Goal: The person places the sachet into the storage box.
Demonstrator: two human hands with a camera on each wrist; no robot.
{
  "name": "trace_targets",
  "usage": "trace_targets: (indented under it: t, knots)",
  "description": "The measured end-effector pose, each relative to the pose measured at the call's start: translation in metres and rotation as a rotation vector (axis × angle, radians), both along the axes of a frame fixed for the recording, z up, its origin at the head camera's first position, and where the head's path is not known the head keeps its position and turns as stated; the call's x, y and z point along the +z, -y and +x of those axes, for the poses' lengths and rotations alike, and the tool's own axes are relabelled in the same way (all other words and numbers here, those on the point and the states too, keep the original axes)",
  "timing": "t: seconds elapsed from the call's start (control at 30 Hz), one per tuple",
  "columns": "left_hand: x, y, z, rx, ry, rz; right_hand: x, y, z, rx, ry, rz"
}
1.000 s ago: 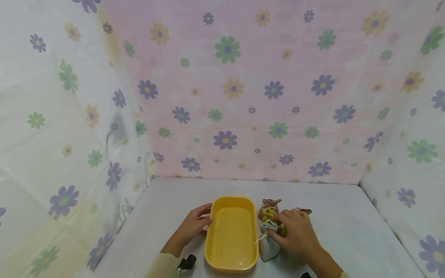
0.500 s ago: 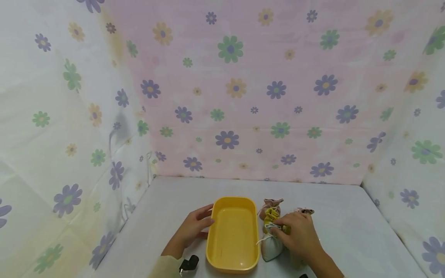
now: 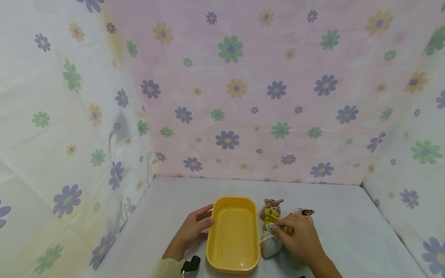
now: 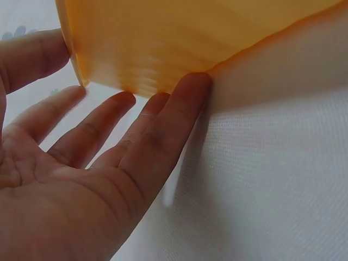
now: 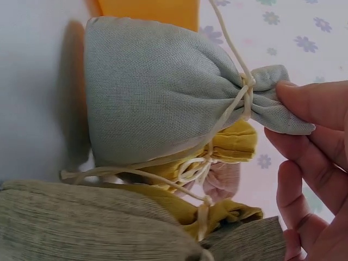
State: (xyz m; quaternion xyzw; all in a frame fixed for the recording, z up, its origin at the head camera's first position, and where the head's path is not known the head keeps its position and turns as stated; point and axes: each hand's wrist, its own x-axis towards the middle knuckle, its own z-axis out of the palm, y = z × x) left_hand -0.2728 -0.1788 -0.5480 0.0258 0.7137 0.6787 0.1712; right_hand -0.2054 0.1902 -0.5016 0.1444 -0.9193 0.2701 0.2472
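A yellow rectangular tray (image 3: 233, 239) sits on the white table. My left hand (image 3: 192, 227) is at its left side; in the left wrist view the extended fingertips (image 4: 193, 87) touch its outer wall and the thumb its rim. My right hand (image 3: 300, 235) pinches the gathered neck of a pale blue-grey drawstring pouch (image 5: 157, 92) between thumb and fingers. That pouch stands near the tray's right side, slightly tilted; I cannot tell whether its base touches the table.
Behind it stand a mustard drawstring pouch (image 3: 269, 216) and a dusty pink pouch (image 3: 269, 206). A grey-brown pouch (image 5: 98, 223) and another mustard pouch (image 5: 163, 204) lie close by, partly hidden by my right hand in the head view. Flowered cloth (image 3: 229, 116) walls enclose the table.
My right fingers have closed from a looser reach onto the pale pouch's neck. The pouch has shifted and tilted slightly. My left hand and the tray stay in place.
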Motion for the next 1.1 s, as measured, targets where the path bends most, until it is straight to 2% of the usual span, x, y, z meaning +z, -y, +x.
trace_targets:
  t: [0.3,0.5,0.77,1.1]
  knots:
    - [0.000,-0.002,0.001,0.008,-0.027,-0.027,0.014,0.003,0.000,0.003,-0.087,-0.032]
    - [0.002,-0.003,0.000,0.014,-0.016,-0.062,0.022,0.006,-0.002,-0.009,-0.110,-0.050]
    - [0.007,-0.003,0.001,0.012,0.020,-0.043,0.035,0.010,-0.007,0.049,-0.222,-0.073]
    - [0.007,-0.002,0.004,-0.003,0.023,-0.044,0.049,0.022,-0.012,0.079,-0.227,-0.079]
